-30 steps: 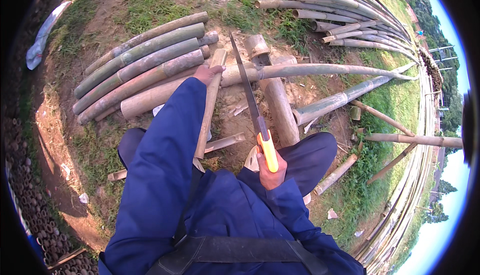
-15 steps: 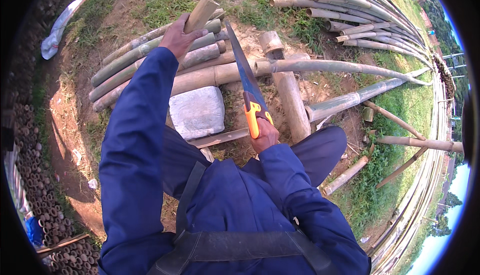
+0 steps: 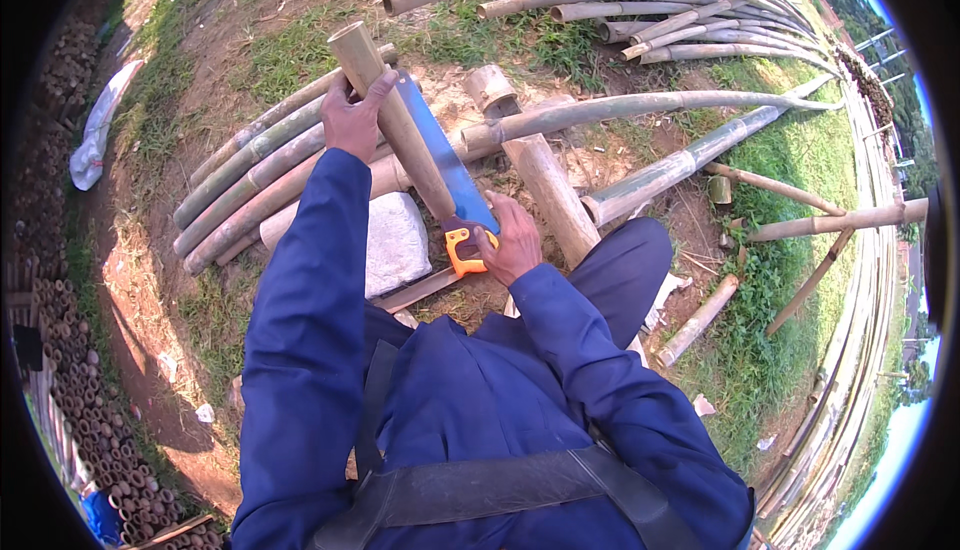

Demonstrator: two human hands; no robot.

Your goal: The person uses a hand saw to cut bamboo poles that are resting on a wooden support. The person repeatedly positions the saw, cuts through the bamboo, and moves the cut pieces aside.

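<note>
My left hand [image 3: 352,122] is wrapped round the upper part of a short bamboo length [image 3: 408,135], which tilts with its cut end away from me. Close along the right side of that bamboo lies a hand saw [image 3: 440,150] with a blue blade and an orange and dark handle. At the handle end, my right hand [image 3: 516,240] is closed on the saw, its fingers partly over the blade's base. The bamboo's lower end meets the saw near its handle. Below and left of them rests a pale stone block [image 3: 398,247].
Several cut bamboo lengths [image 3: 255,165] lie side by side at left. A thick bamboo post [image 3: 548,185] and a long pole [image 3: 640,112] cross ahead. More long poles [image 3: 680,10] are stacked far right. Many cut bamboo rings [image 3: 90,400] pile up at the left edge.
The short bamboo length has swung into view along the saw, its lower end now near the handle. The saw and right hand have shifted left, and the right hand's grip looks looser.
</note>
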